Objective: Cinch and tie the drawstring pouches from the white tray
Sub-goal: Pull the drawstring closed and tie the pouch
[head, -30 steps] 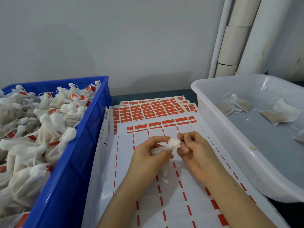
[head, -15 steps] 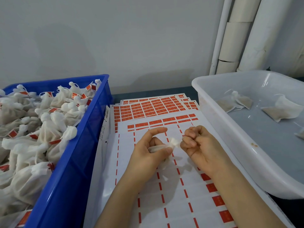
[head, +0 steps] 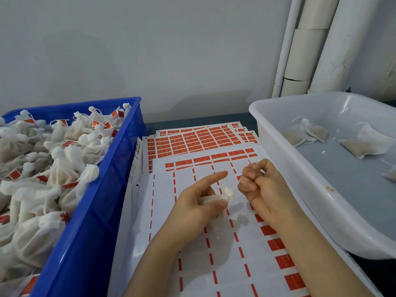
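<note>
Since a moment before, the right hand [head: 267, 189] had drawn away to the right, so a clear gap stood between it and the small white drawstring pouch [head: 227, 192]. The left forefinger had also straightened out, pointing forward.

The big blue plastic crate [head: 96, 221] sat at the left, heaped with tied white fabric pouches carrying little red tags [head: 53, 168]. Opposite it, at the right, stood the white translucent plastic tray [head: 300, 189], with a few flat, untied pouches [head: 364, 144] lying apart on its floor. Between the two containers lay the white sheets of red rectangular labels [head: 214, 264]; the near sheet was mostly peeled, the ones behind it were full. Pale pipes [head: 310, 50] ran up the wall behind the tray.

Over the near sheet, the left hand [head: 192, 209] gripped the pouch between its thumb and curled lower fingers, and the gathered, puckered top stuck out past the thumb toward the right hand. The pouch was held above the labels, not in the tray or the crate. The right hand's fingers were curled into a loose fist. I could not tell whether they pinched a cord; no string showed plainly between the hands.
</note>
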The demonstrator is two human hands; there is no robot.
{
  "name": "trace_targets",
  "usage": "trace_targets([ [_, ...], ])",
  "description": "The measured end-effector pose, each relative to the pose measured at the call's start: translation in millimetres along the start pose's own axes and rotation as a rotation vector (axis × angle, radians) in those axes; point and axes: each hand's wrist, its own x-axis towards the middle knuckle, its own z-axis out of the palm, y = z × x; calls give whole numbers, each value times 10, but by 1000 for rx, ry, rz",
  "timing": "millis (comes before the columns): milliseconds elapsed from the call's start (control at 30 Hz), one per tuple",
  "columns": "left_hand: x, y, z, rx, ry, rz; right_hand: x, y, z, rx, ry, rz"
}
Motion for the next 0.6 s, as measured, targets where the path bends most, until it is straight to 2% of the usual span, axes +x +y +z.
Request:
trace_targets([
  [67,-13,2,27,43,-25,6,-13,10,0,-125,-16,-54],
  [200,-23,-12,98,75,-4,-18,-42,13,7,-157,-72,-76],
  [367,1,-16,129,72,55,-34,-58,25,25,-336,10,-152],
  [600,-26,18,88,41,1,-72,-62,21,17,-340,106,-160],
])
